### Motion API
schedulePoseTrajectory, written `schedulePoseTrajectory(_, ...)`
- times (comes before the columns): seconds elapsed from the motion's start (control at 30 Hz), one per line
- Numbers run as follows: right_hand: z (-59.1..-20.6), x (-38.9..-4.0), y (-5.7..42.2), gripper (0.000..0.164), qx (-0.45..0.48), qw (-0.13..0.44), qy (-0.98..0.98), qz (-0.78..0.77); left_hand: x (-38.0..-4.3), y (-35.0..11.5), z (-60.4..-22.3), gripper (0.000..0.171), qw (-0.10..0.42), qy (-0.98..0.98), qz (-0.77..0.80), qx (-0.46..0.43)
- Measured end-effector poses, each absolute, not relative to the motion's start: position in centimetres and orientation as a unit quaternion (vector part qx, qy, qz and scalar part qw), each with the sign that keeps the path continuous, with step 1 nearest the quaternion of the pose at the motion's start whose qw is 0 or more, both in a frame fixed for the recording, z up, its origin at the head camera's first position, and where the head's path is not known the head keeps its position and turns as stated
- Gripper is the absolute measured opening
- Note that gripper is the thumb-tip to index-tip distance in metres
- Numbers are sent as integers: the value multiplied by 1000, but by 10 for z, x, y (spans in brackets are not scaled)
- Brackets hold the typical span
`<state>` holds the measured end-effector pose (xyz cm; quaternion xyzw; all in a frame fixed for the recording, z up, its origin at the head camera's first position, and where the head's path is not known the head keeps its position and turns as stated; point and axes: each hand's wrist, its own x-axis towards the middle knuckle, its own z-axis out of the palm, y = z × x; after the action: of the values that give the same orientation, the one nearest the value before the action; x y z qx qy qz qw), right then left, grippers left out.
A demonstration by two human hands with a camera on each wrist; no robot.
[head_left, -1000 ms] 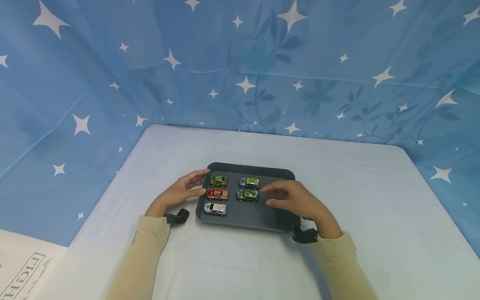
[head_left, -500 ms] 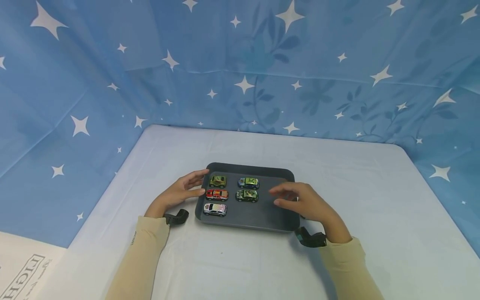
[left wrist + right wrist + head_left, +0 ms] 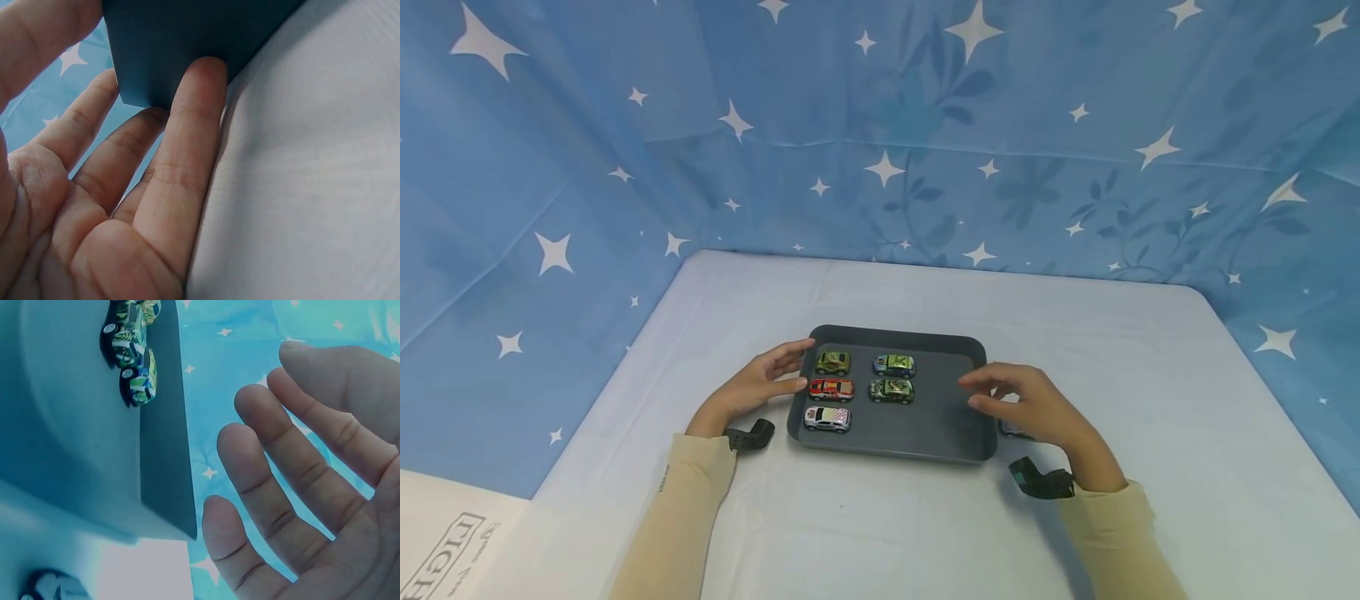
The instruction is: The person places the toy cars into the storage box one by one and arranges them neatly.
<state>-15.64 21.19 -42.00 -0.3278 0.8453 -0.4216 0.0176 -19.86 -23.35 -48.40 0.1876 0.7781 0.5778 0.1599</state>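
Note:
A dark grey tray lies on the table with toy cars standing in two columns. The left column has a green car, a red car and a white car. Beside them stand a blue-green car and a camouflage-patterned car. My left hand touches the tray's left side with extended fingers. Holding nothing, my right hand hovers over the right rim, its fingers loosely bent. Another toy car is outside the tray, mostly hidden behind that hand.
The white-covered table extends around the tray. A blue star-patterned curtain hangs behind it and at both sides. Printed cream fabric shows at the lower left.
My right hand has moved rightward, from above the tray's inside to its right rim, and part of the outside car has come into view. My left hand keeps its place at the tray.

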Motion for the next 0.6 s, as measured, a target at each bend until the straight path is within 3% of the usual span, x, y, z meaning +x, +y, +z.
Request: schedulePoseTrajectory(0.6, -428, -149, 239, 25, -291, 7, 867, -404, -198, -234, -485, 78, 163, 770, 588, 187)
